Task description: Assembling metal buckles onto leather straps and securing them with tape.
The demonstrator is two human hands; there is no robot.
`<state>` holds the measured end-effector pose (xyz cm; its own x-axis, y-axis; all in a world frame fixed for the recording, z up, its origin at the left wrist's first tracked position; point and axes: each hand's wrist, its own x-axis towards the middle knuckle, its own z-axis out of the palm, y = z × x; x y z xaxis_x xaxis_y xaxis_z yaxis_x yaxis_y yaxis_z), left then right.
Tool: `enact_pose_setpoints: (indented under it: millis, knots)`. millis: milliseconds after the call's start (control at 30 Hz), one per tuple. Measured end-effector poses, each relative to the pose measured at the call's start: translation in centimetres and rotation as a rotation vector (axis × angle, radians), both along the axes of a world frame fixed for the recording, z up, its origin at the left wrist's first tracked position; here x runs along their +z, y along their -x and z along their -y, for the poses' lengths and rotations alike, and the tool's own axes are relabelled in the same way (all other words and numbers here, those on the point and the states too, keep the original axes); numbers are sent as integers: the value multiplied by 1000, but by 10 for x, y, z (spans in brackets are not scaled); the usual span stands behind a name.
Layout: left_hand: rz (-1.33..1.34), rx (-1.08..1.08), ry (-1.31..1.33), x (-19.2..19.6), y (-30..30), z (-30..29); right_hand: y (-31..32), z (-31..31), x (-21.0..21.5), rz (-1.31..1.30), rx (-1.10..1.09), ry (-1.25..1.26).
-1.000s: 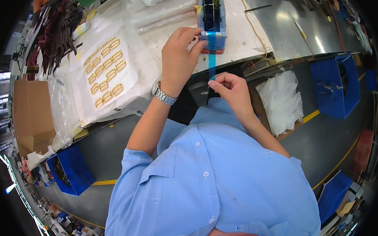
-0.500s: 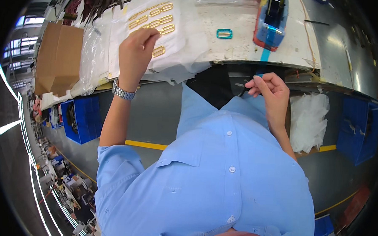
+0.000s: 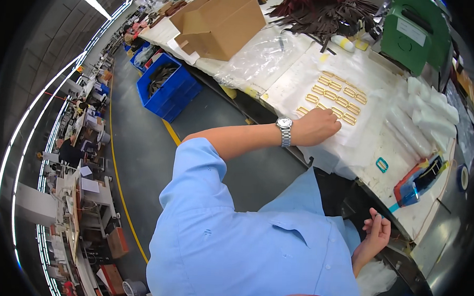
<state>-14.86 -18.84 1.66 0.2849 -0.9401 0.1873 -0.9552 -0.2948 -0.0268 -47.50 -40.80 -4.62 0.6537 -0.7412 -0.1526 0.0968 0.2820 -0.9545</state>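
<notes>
My left hand (image 3: 316,127), with a metal-banded wristwatch (image 3: 284,131) behind it, reaches over the white sheet (image 3: 369,122). Its fingers are curled down at the nearest gold buckles, and what lies under the fingertips is hidden. Rows of gold oval buckles (image 3: 345,103) spread out beyond it. Below the table's front edge is my right hand (image 3: 377,234), fingers bent and thumb against them; anything pinched there is too small to make out. Close by stands a red and blue tape dispenser (image 3: 412,183) with a strip of blue tape (image 3: 394,207) hanging off it. A teal buckle (image 3: 381,165) lies beside the dispenser.
Clear plastic (image 3: 264,59) and an open cardboard box (image 3: 224,23) occupy the table's left part. Dark red strips (image 3: 327,12), a green machine (image 3: 408,34) and white wrapped rolls (image 3: 429,111) are at the back. A blue bin (image 3: 168,89) stands on the floor.
The view has swung left, so the table now sits at the upper right. My left hand remains low over the buckles; my right hand stays near the dispenser, below the table edge.
</notes>
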Motion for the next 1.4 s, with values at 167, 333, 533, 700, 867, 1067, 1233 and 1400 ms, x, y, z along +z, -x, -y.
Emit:
enact_pose_setpoints:
  millis: [167,333,533,700,867,1067,1233,1400]
  knots:
    - [-350,227,141,18,-21,6,1,-2,3,-10,8,26]
    - [-967,183,353,40,-12,34,4,-3,3,-33,-21,27]
    - [-1985,97,277,27,72,78,4,-5,6,-53,-37,17]
    - [-2186,7,194,15,121,98,4,-6,8,-64,-56,20]
    - [-2161,2,174,15,133,106,8,0,-4,-63,-9,52]
    - [-2130,23,203,14,133,104,1,-8,5,-15,-20,53]
    - [-2031,0,248,15,144,104,10,-6,8,-14,15,73]
    - [-1916,-78,256,18,155,109,20,-10,17,-43,38,75]
